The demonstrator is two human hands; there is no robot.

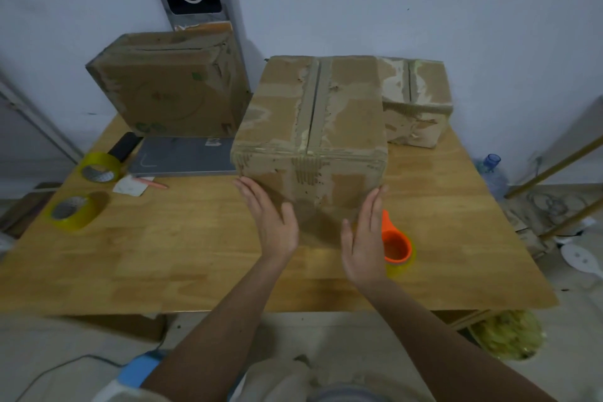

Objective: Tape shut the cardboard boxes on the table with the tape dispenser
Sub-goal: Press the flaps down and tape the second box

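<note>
A big wooden table (195,258) fills most of the view. Three cardboard boxes sit on it.

The middle box (311,127) is the nearest one. It stands flat, and old strips of tape run down the seam on its top. The left box (169,85) is at the back of the table. It is tipped up, so its wide face looks out at us. The right box (416,98) is smaller and sits behind the middle box, just beside its far right corner. Its top is scuffed and torn.

A flat gray slab (186,157) lies in front of the left box, next to the middle box.

The left hand (270,222) is at the near left bottom corner of the middle box. Its fingers are straight and close together, flat by the box side. The right hand (365,238) is at the near right bottom corner. Its fingers are straight too, and they hold nothing.

The orange tape dispenser (396,245) lies on the table just right of the right hand, with a yellowish roll on it.

Two yellow tape rolls sit near the left edge. The far tape roll (99,168) is close to the gray slab. The near tape roll (73,212) is closer to us.

A small white paper (130,186) and a thin pink stick (153,183) lie by the far roll.
</note>
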